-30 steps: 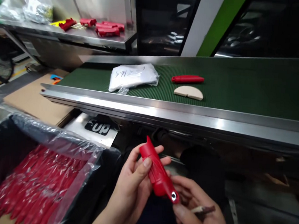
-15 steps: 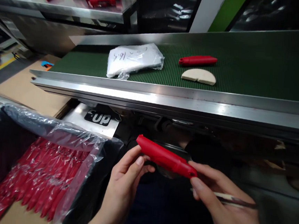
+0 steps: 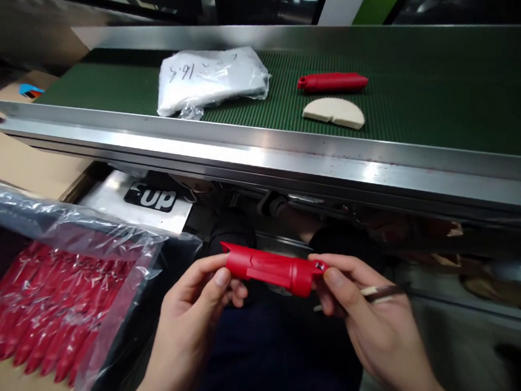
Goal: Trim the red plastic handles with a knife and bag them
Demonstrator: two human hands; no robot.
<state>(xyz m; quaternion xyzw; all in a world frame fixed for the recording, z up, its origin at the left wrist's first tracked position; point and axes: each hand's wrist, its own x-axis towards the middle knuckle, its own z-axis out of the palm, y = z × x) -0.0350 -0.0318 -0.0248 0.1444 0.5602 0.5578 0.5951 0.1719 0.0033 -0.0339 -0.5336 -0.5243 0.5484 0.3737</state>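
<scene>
Between my two hands is a red plastic tube-shaped part [image 3: 272,268], held roughly level over my lap. Its left end has a pointed, notched edge, and a small eyelet with a hole sticks out on the right. My left hand [image 3: 201,300] pinches the left end between thumb and fingers. The eyelet end is gripped by the thumb and fingers of my right hand [image 3: 364,314]. A thin stick-like tool [image 3: 382,291], pale with a dark part, is also tucked in the right hand; its kind is unclear.
A green ribbed conveyor belt [image 3: 281,109] with a metal rail [image 3: 264,153] runs across ahead. On it lie a white plastic-wrapped packet [image 3: 211,78], another red part [image 3: 332,82] and a beige half-round piece [image 3: 334,112]. At left, a plastic-lined bin [image 3: 141,307] holds many red parts [image 3: 57,305].
The red part has turned about its length and come closer to level, showing a different side. Both hands still hold it. The view has shifted, so the bin sits further left.
</scene>
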